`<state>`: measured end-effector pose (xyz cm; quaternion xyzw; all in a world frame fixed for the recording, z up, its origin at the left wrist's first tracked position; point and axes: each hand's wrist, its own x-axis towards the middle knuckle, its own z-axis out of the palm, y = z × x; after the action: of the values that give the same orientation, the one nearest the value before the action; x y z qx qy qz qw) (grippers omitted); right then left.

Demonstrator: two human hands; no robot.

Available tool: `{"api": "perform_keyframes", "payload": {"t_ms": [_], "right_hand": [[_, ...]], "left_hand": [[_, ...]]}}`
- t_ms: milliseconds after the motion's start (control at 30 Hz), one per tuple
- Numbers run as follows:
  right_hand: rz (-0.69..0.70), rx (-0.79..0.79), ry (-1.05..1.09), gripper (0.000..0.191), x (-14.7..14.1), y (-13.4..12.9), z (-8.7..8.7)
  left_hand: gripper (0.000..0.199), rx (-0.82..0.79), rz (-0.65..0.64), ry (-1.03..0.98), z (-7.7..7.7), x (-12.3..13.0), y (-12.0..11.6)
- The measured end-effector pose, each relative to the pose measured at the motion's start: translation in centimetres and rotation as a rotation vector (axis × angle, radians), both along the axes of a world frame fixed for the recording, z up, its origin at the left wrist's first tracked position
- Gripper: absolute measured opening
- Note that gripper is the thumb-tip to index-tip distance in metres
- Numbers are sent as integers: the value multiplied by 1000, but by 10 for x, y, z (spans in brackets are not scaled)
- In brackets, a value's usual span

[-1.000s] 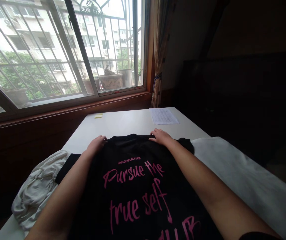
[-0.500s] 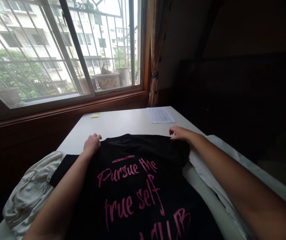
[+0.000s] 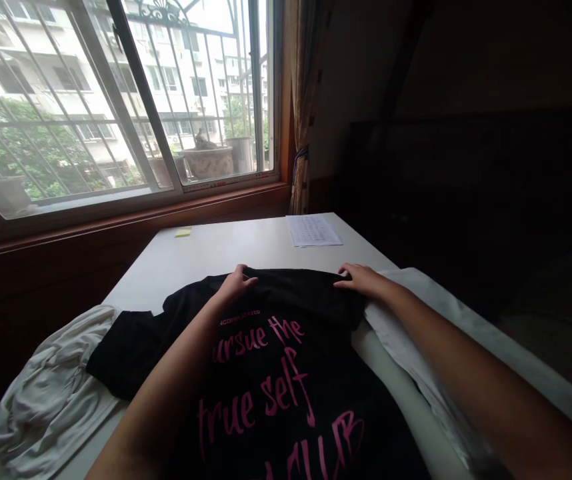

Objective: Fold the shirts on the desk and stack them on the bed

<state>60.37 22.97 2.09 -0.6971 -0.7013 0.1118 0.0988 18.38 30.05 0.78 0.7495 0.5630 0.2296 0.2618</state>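
Note:
A black T-shirt [image 3: 276, 373] with pink lettering lies spread on the white table, its collar end away from me. My left hand [image 3: 237, 284] is at the neckline, fingers over the far edge and thumb on the near side, pinching the cloth. At the right shoulder, my right hand [image 3: 359, 279] has the shirt's edge between thumb and fingers. The left sleeve lies flat beside my left forearm, which covers part of the print. Beyond my body side, the shirt's lower part runs out of view.
A crumpled light grey cloth [image 3: 51, 393] lies at the table's left edge, and a white cloth [image 3: 416, 347] along the right. Farther back on the table [image 3: 236, 243] are printed papers [image 3: 313, 230] and a yellow sticky note [image 3: 183, 232]. A barred window stands behind.
My left hand has moved right from the shirt's left shoulder to the neckline. My right hand has stayed at the right shoulder, its fingers now on the edge. The view has shifted slightly.

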Motion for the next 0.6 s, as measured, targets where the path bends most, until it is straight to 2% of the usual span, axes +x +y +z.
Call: {"api": "perform_keyframes", "payload": {"t_ms": [67, 167, 400, 500, 600], "right_hand": [[-16, 42, 97, 38, 1, -2, -2], [-44, 110, 252, 30, 1, -5, -2], [-179, 317, 663, 37, 14, -13, 14], [-250, 356, 722, 39, 26, -15, 21], [-302, 386, 632, 39, 36, -17, 22]], "left_hand": [[65, -33, 40, -53, -5, 10, 3], [63, -62, 85, -121, -8, 20, 8], [51, -13, 129, -231, -7, 28, 16], [48, 37, 116, -244, -10, 35, 18], [46, 75, 29, -230, -15, 42, 19]]}}
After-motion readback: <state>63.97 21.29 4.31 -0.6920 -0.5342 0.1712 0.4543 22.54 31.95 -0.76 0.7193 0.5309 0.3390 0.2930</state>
